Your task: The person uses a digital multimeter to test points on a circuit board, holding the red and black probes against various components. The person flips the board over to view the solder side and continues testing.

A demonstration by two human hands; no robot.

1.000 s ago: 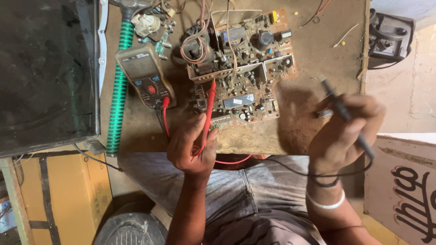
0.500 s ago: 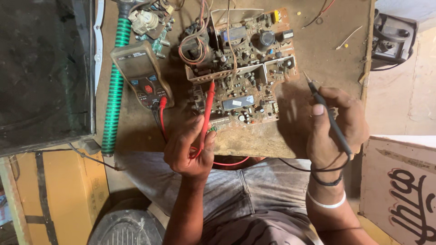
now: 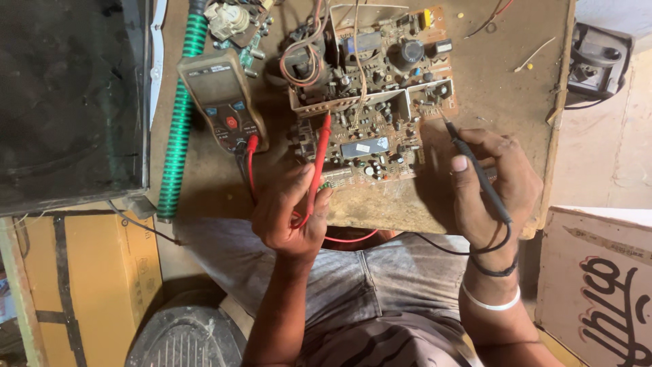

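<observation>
A brown circuit board (image 3: 367,95) crowded with parts lies on the wooden table (image 3: 502,81). My left hand (image 3: 288,214) grips a red test probe (image 3: 319,163) whose tip rests on the board's near left part. My right hand (image 3: 492,187) holds a black test probe (image 3: 475,170), its tip pointing at the board's right edge. A brown multimeter (image 3: 221,102) lies left of the board, with red and black leads plugged in at its near end.
A green ribbed hose (image 3: 178,115) runs along the table's left edge beside a dark screen (image 3: 68,95). A dark device (image 3: 598,58) stands off the table at the right. A cardboard box (image 3: 598,285) sits at lower right, a yellow box (image 3: 88,272) at lower left.
My right hand has come down and in from the raised right, bringing the black probe's tip to the board's right edge. The left hand and red probe have stayed put.
</observation>
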